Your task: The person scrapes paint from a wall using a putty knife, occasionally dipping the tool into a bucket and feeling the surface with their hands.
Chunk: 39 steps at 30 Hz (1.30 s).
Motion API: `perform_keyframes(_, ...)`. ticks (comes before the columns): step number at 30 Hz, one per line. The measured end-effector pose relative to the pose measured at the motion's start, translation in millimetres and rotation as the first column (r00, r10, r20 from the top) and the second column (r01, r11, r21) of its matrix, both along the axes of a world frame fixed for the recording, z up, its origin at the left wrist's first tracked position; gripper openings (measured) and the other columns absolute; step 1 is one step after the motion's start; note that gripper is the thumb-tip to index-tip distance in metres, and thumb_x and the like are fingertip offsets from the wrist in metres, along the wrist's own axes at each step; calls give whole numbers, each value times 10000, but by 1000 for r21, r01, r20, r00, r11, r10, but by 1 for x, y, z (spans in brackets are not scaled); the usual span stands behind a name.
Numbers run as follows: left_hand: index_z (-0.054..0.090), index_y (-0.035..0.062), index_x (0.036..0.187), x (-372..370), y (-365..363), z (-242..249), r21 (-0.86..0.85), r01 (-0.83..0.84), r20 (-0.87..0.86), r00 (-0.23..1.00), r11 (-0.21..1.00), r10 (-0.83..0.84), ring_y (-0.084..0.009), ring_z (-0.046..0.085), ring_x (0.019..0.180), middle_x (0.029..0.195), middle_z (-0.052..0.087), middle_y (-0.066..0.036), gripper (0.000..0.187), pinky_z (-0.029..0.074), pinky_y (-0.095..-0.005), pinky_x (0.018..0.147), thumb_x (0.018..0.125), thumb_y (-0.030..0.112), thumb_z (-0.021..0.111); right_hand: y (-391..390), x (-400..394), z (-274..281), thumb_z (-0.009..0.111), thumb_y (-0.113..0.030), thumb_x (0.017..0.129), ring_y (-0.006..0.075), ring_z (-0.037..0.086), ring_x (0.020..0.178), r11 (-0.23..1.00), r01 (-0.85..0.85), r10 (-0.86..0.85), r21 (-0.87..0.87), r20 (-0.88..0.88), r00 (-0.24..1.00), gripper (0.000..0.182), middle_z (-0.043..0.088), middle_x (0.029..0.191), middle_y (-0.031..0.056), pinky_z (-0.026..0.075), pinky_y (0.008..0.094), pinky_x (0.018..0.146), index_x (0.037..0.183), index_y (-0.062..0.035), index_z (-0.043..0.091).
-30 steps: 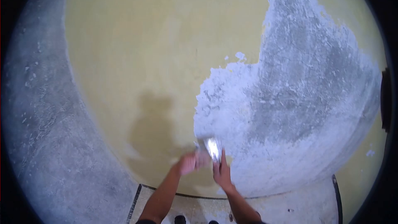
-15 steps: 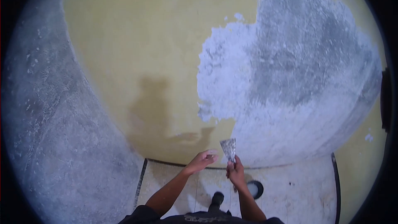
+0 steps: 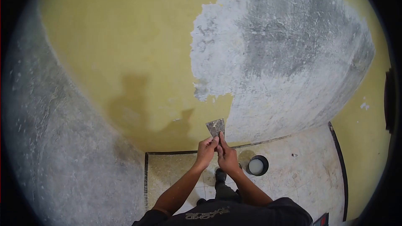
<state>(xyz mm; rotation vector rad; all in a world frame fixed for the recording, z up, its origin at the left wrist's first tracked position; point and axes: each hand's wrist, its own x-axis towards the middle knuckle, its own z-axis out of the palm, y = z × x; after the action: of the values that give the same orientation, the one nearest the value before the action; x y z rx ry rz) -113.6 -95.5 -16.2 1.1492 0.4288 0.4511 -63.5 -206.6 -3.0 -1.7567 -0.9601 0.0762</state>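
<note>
A scraper (image 3: pixel 216 127) with a wide, stained metal blade points up toward the wall. My right hand (image 3: pixel 227 157) is closed around its handle, one finger laid along the base of the blade. Close against it, my left hand (image 3: pixel 206 151) has its fingers pressed together at the lower blade and handle; the exact grip is partly hidden. Behind the hands rises a yellow wall (image 3: pixel 161 100), with a rough grey and white bare patch (image 3: pixel 289 50) to the upper right.
A black bucket (image 3: pixel 257 165) with whitish liquid stands on the dusty tiled floor (image 3: pixel 289 184), right of my hands. At the left is a rough grey wall (image 3: pixel 75 155). My shoe (image 3: pixel 220 175) shows below. A red and black object (image 3: pixel 321 220) lies at bottom right.
My left hand has moved right and closed at the scraper. My right hand and the scraper have shifted left and up in the view. The view has tilted, showing more floor.
</note>
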Motion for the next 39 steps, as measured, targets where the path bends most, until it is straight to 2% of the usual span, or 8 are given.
perform_keyframes(6,588,36,760,95,22,-8,220,-15,-71,997,975,31,-57,474,583,616,528,25,278,362,-247,524,974,211,551,36,82,-16,479,-76,949,386,638,640,988,148,-151,-39,-73,986,509,625,795,275,486,366,584,1444,-26,369)
perform_keyframes(12,589,26,750,192,54,-31,488,-88,-123,978,869,168,-46,437,583,614,519,40,321,361,-247,524,984,241,547,79,173,-59,462,-76,953,389,634,636,975,220,-221,-13,-52,974,498,624,818,286,487,377,580,1440,-18,375)
perform_keyframes(20,641,13,818,221,65,-71,438,-138,-119,970,888,210,-23,431,609,637,527,55,259,369,-217,529,979,203,570,97,207,-96,498,-22,913,392,632,692,961,187,-195,203,23,980,491,642,918,268,509,419,601,1398,21,431)
perform_keyframes(22,654,7,841,221,65,-71,583,-164,-74,965,796,252,-24,440,605,644,541,55,245,378,-212,529,979,192,571,100,215,-91,499,-13,910,387,630,687,950,181,-206,254,76,976,489,641,904,256,510,417,597,1393,25,435)
perform_keyframes(27,657,1,833,239,65,-52,429,-227,4,968,874,249,-21,442,596,639,545,54,243,373,-204,517,976,180,574,104,235,-78,508,-3,901,375,631,699,951,150,-184,271,107,977,488,644,913,237,512,410,589,1386,19,448)
perform_keyframes(29,659,1,825,238,62,-55,370,-218,-68,963,903,260,-13,451,594,646,555,53,232,373,-201,512,972,162,578,95,226,-86,510,3,905,375,675,819,985,149,-148,85,-15,989,446,632,1100,284,538,391,694,1343,78,468)
perform_keyframes(30,636,17,770,242,58,-57,370,-276,-49,948,887,315,-6,439,576,635,545,61,253,358,-200,494,970,161,583,97,228,-93,541,-24,887,371,627,687,974,164,-169,155,20,985,512,639,896,230,510,415,576,1392,-12,455)
perform_keyframes(39,564,38,662,257,70,-44,351,-267,10,960,898,281,-20,410,563,601,512,69,344,329,-217,479,966,196,594,104,238,-84,567,-35,877,382,628,680,970,187,-201,152,79,976,489,630,879,221,502,442,551,1361,-30,495)
